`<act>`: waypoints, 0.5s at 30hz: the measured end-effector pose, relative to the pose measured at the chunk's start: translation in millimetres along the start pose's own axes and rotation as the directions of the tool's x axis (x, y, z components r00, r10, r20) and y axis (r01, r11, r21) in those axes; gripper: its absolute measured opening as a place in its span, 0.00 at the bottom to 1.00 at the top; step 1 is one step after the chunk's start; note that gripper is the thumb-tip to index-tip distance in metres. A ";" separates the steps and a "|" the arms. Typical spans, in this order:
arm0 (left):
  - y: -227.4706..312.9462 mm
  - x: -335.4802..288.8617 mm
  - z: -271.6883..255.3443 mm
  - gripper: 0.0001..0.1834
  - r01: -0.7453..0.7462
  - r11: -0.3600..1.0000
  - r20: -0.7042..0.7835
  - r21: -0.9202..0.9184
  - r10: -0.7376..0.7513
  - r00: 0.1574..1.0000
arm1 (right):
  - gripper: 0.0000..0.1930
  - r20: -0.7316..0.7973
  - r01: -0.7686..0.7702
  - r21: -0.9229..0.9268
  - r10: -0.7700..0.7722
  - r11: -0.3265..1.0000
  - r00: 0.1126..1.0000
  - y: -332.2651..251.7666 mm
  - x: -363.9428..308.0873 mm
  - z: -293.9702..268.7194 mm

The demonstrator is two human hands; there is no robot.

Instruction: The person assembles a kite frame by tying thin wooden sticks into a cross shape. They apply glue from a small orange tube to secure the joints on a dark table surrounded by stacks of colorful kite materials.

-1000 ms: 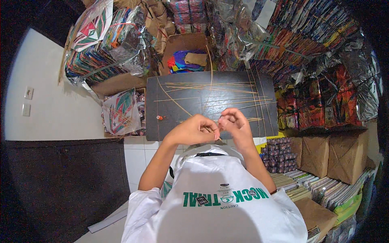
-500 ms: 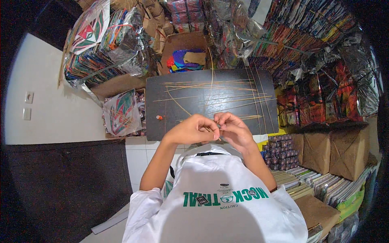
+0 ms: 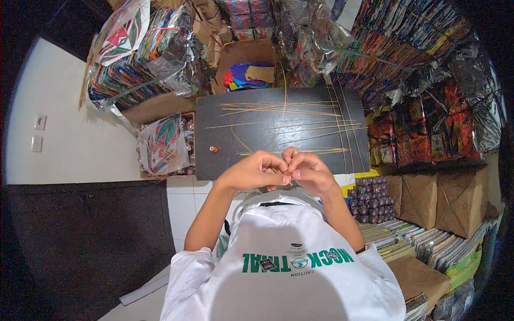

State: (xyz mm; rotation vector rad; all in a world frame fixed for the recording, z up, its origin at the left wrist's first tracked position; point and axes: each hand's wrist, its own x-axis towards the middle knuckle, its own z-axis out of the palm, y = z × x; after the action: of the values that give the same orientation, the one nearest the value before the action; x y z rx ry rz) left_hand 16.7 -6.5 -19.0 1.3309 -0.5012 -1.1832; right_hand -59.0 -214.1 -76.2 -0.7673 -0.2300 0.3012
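My left hand (image 3: 256, 170) and my right hand (image 3: 311, 171) meet in front of my waist, just over the near edge of a dark table (image 3: 214, 172). Both are closed, thumbs and fingers pinched together tip to tip. A thin curved bamboo stick (image 3: 286, 88) rises from the hands past the table's far edge, and a shorter bent length (image 3: 242, 140) shows beyond my left hand. The spot where my fingers grip is hidden. Several straight bamboo sticks (image 3: 310, 127) lie across the table. Left of them is a small orange thread spool (image 3: 213, 150).
An open cardboard box (image 3: 222, 59) with coloured material stands behind the table. Tall wrapped stacks (image 3: 142, 61) rise at the left, and more bundles (image 3: 412, 128) at the right. A printed kite-like sheet (image 3: 166, 144) leans by the table's left side. Brown parcels (image 3: 460, 200) sit at right.
My right hand's fingers have drawn in against my left fingertips, closing the small gap between them. The view has shifted slightly; the sticks on the table lie as before.
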 end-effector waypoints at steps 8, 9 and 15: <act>-4.9 -13.4 0.7 0.11 0.030 0.998 -0.004 -0.054 -0.030 1.000 | 0.06 0.022 0.026 -0.246 -0.022 0.969 1.000 0.1 -0.3 3.8; -2.1 -15.8 1.4 0.11 0.028 0.998 -0.013 -0.061 -0.029 0.999 | 0.06 0.010 0.029 -0.247 -0.027 0.969 1.000 2.2 -1.0 4.6; 0.7 -25.1 4.2 0.09 0.014 0.999 -0.137 -0.049 -0.021 0.990 | 0.06 -0.119 -0.035 -0.201 0.011 0.979 0.993 17.9 -9.2 9.7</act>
State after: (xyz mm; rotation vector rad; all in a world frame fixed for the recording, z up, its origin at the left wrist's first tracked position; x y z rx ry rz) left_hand 3.8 13.0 -9.2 1.3671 -0.3606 -1.1024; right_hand -73.8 -198.9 -83.0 -0.9874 -0.1416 0.2552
